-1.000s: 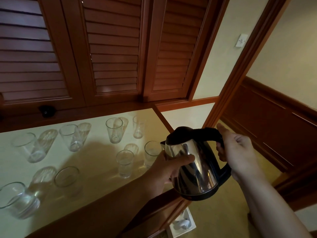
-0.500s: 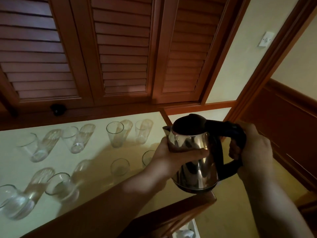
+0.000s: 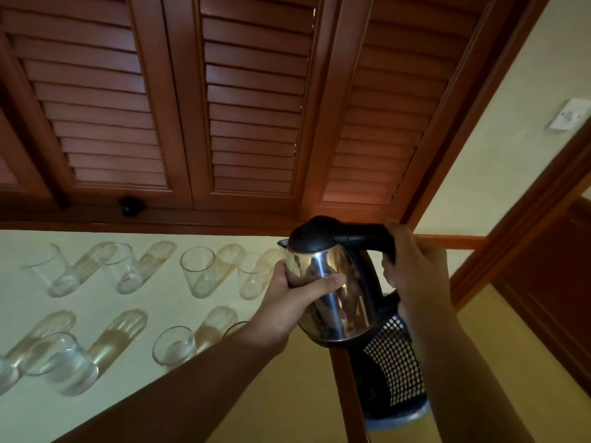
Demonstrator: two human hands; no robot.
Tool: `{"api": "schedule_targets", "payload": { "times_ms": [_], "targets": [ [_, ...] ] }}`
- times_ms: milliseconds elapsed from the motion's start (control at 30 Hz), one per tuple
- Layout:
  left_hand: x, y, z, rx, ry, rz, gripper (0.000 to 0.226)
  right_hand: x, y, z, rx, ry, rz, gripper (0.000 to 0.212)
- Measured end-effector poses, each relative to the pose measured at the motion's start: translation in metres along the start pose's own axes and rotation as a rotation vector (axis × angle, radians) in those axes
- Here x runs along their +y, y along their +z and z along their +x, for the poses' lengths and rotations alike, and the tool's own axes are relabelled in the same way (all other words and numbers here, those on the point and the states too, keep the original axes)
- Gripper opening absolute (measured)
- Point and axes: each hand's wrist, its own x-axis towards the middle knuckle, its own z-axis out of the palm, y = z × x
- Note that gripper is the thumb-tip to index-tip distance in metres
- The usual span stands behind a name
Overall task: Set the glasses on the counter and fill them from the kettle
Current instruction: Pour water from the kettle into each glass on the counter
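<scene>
A shiny steel kettle [image 3: 339, 295] with a black lid and handle hangs upright above the counter's right end. My right hand [image 3: 415, 270] grips its black handle. My left hand [image 3: 287, 302] wraps the steel body just below the spout. Several clear glasses stand on the pale counter [image 3: 96, 407] in two rows: a back row with one glass [image 3: 198, 270] left of the spout, and a front row with one glass [image 3: 171, 345] beside my left forearm. One front glass [image 3: 235, 329] is half hidden by my wrist.
Brown louvred shutters [image 3: 249, 100] rise behind the counter, with a small black object [image 3: 129, 206] on the sill. A dark perforated bin [image 3: 393, 372] stands below the kettle past the counter's wooden edge. A wall switch [image 3: 569, 118] is at the upper right.
The kettle has been lifted and carried left over the counter's right end, both hands still on it. The view has tilted up and the bin has come into sight.
</scene>
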Motion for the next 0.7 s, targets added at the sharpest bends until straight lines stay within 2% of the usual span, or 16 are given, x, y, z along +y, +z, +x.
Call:
{"api": "schedule_targets", "payload": {
  "times_ms": [233,433,533,700],
  "targets": [
    [-0.014,0.003,0.025,0.111,-0.042,-0.066,0.092,0.008,0.015,0.034,-0.181,-0.020,0.002,0.062],
    [-0.012,0.003,0.028,0.163,-0.095,-0.140,0.086,0.006,0.032,0.053,-0.257,0.002,-0.085,0.045],
    [-0.015,-0.001,0.034,0.171,-0.106,-0.144,0.081,0.006,0.039,0.060,-0.310,-0.040,-0.145,0.048],
    [-0.021,-0.005,0.043,0.195,-0.142,-0.126,0.097,0.007,0.048,0.071,-0.355,-0.101,-0.191,0.050]
  ]
}}
